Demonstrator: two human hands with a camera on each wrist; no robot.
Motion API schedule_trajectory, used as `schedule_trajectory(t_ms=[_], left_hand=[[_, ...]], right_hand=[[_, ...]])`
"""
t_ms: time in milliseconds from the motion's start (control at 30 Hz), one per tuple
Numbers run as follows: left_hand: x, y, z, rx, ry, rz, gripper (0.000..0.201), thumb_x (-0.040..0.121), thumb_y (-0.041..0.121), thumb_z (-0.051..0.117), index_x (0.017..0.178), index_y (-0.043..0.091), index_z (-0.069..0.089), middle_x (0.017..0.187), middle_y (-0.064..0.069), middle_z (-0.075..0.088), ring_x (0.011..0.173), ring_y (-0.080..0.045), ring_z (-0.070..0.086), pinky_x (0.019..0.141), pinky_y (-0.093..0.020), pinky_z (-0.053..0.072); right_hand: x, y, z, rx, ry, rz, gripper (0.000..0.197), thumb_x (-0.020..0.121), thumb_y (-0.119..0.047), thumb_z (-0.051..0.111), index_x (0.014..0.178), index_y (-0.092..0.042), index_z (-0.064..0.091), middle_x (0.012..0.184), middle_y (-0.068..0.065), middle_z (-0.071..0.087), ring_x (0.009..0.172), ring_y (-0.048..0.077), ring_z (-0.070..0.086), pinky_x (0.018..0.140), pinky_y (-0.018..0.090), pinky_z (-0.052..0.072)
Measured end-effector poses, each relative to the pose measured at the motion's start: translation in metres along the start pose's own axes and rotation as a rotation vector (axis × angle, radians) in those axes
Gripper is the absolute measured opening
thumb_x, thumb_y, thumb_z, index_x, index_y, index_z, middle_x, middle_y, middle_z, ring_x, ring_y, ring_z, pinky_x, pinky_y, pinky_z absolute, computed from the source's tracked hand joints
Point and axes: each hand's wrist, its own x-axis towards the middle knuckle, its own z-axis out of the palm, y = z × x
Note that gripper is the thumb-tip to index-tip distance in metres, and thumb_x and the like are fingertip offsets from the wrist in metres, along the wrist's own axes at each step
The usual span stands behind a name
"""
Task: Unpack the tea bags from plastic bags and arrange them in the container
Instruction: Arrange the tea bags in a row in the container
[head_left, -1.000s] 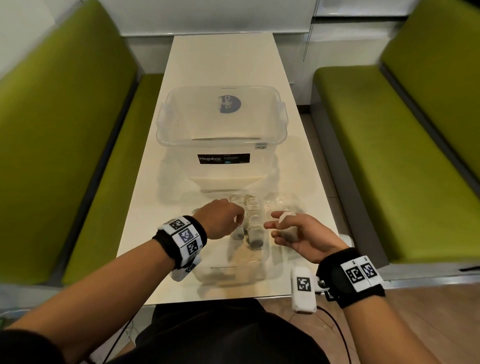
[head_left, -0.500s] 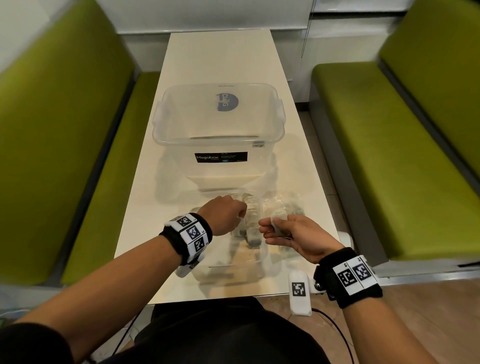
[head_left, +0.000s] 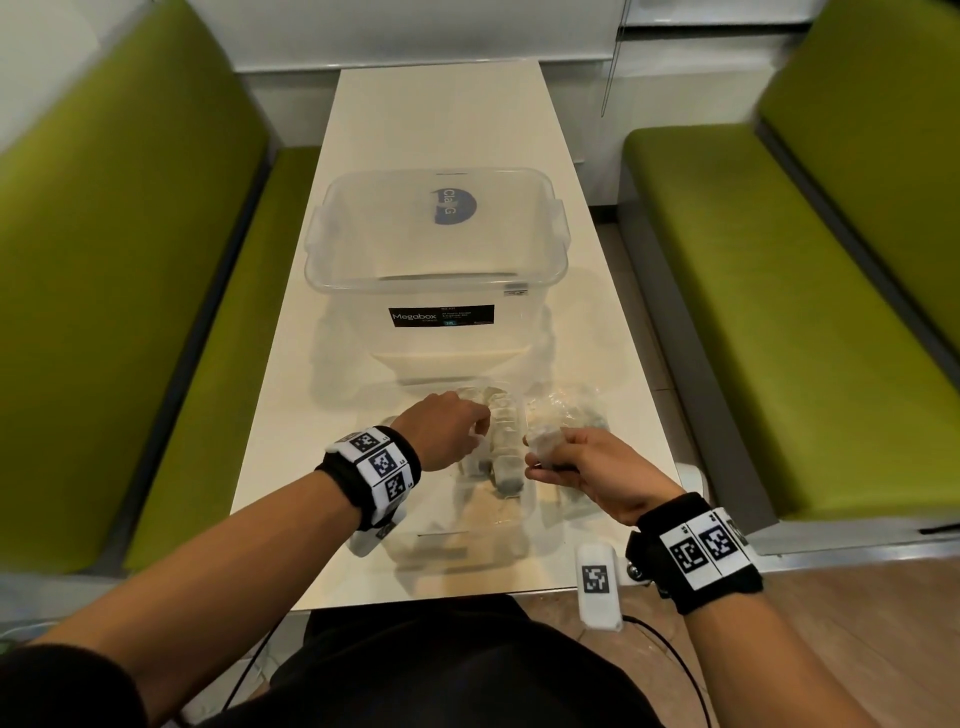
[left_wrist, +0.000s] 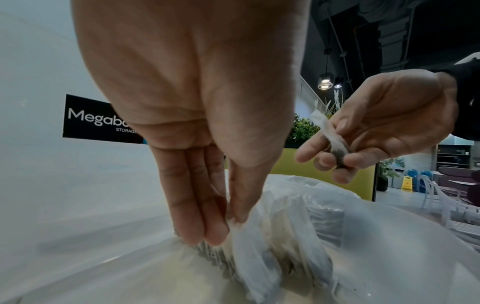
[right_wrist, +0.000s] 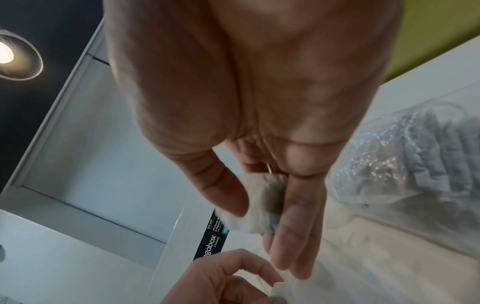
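A clear plastic container (head_left: 436, 275) with a black Megabox label stands mid-table and looks to hold nothing. In front of it lies a clear plastic bag (head_left: 493, 467) with a row of tea bags (head_left: 501, 441) inside. My left hand (head_left: 467, 431) reaches into it and pinches the top of a tea bag (left_wrist: 233, 236) between thumb and fingertips. My right hand (head_left: 550, 457) holds a single white tea bag (head_left: 543, 439) pinched between thumb and fingers (right_wrist: 262, 207), just right of the bag. A second clear bag of tea bags (head_left: 571, 410) lies to the right.
The narrow white table (head_left: 441, 114) runs away from me between two green benches (head_left: 104, 260) (head_left: 805, 286). A white tagged device (head_left: 597, 582) hangs near the table's front edge by my right wrist.
My right hand has moved left and slightly forward with its tea bag, closer to the left hand. The left hand has stayed in the bag, shifting slightly forward.
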Motion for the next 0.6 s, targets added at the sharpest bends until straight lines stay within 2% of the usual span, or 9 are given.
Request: schedule_trajectory(t_ms=[100, 200, 300, 367, 433, 500, 600], left_hand=[[-0.003, -0.003, -0.005, -0.01, 0.019, -0.003, 0.022, 0.099, 0.031, 0.061, 0.119, 0.023, 0.062, 0.109, -0.003, 0.072, 0.1, -0.026, 0.064, 0.078, -0.032, 0.045], [-0.011, -0.005, -0.017, -0.091, 0.102, 0.003, 0.022, 0.097, 0.039, 0.063, 0.115, 0.027, 0.066, 0.103, 0.002, 0.075, 0.094, -0.02, 0.068, 0.084, -0.034, 0.054], [-0.022, -0.001, -0.032, -0.445, 0.104, 0.064, 0.025, 0.095, 0.046, 0.066, 0.112, 0.029, 0.071, 0.103, 0.009, 0.074, 0.081, -0.007, 0.072, 0.079, -0.028, 0.059], [-0.027, 0.005, -0.039, -0.685, 0.021, 0.091, 0.031, 0.093, 0.046, 0.07, 0.118, 0.027, 0.071, 0.11, 0.009, 0.073, 0.082, -0.01, 0.074, 0.078, -0.027, 0.061], [-0.028, 0.006, -0.042, -0.684, -0.015, 0.121, 0.035, 0.09, 0.047, 0.073, 0.121, 0.031, 0.07, 0.114, 0.01, 0.072, 0.09, -0.012, 0.073, 0.081, -0.03, 0.061], [-0.029, 0.006, -0.044, -0.61, -0.005, 0.144, 0.03, 0.091, 0.042, 0.074, 0.119, 0.032, 0.071, 0.108, 0.011, 0.073, 0.091, -0.008, 0.071, 0.083, -0.033, 0.061], [-0.031, 0.008, -0.05, -0.59, 0.058, 0.155, 0.014, 0.095, 0.03, 0.072, 0.108, 0.026, 0.074, 0.089, 0.009, 0.075, 0.077, -0.007, 0.069, 0.078, -0.036, 0.06]], right_hand=[[-0.004, 0.0, 0.002, -0.024, -0.052, -0.009, 0.025, 0.103, 0.004, 0.046, 0.104, 0.0, 0.071, 0.109, 0.015, 0.075, 0.106, 0.025, 0.073, 0.093, 0.024, 0.059], [-0.007, -0.002, 0.004, -0.069, -0.11, -0.047, 0.029, 0.106, 0.001, 0.043, 0.112, -0.005, 0.071, 0.112, 0.016, 0.077, 0.106, 0.024, 0.074, 0.092, 0.024, 0.058], [-0.009, -0.006, 0.008, -0.119, -0.137, -0.081, 0.028, 0.107, -0.003, 0.044, 0.112, -0.006, 0.071, 0.113, 0.016, 0.076, 0.1, 0.019, 0.076, 0.087, 0.02, 0.058], [-0.008, -0.008, 0.01, -0.138, -0.162, -0.093, 0.027, 0.107, -0.005, 0.045, 0.114, -0.004, 0.071, 0.115, 0.016, 0.076, 0.101, 0.019, 0.076, 0.086, 0.02, 0.057], [-0.005, -0.009, 0.013, -0.16, -0.188, -0.108, 0.025, 0.106, -0.006, 0.049, 0.12, -0.001, 0.069, 0.118, 0.019, 0.074, 0.106, 0.022, 0.074, 0.091, 0.023, 0.057], [-0.003, -0.01, 0.015, -0.193, -0.216, -0.137, 0.025, 0.102, -0.003, 0.057, 0.124, -0.001, 0.067, 0.119, 0.019, 0.074, 0.109, 0.026, 0.073, 0.098, 0.03, 0.056], [-0.003, -0.011, 0.018, -0.247, -0.207, -0.186, 0.031, 0.095, 0.0, 0.067, 0.125, -0.004, 0.068, 0.119, 0.014, 0.075, 0.11, 0.026, 0.073, 0.102, 0.033, 0.055]])
